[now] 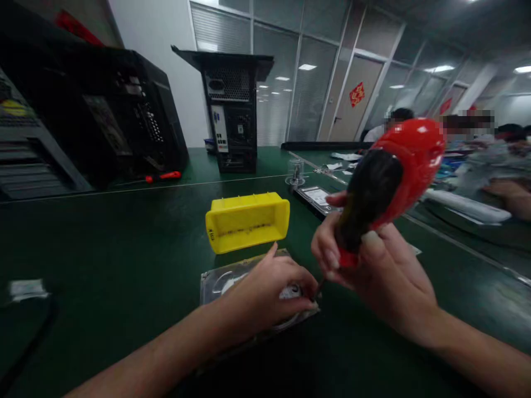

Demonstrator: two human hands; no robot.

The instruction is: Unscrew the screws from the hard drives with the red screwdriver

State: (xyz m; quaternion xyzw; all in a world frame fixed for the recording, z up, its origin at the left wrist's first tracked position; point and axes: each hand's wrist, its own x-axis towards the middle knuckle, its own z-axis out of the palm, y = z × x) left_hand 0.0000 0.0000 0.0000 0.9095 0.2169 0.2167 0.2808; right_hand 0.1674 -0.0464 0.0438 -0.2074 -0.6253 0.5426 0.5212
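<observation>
A silver hard drive (213, 282) lies flat on the green table, partly covered by my left hand (277, 282). The fingers and thumb of that hand come together at the drive's right corner, close around the tip of a screwdriver; whatever is pinched there is too small to make out. My right hand (381, 265) is wrapped round the thick red and black handle of the screwdriver (410, 166). Its thin shaft slants down to the corner of the drive. Just behind the drive stands a yellow plastic bin (249, 224), its opening facing me, with small dark bits inside.
Behind my right hand lie a second hard drive (315, 196) and a clear plastic container (295, 171). Black computer cases (236, 110) stand at the back and left, near a red-handled screwdriver (164, 176). A cable (35, 331) lies left. People sit along the right.
</observation>
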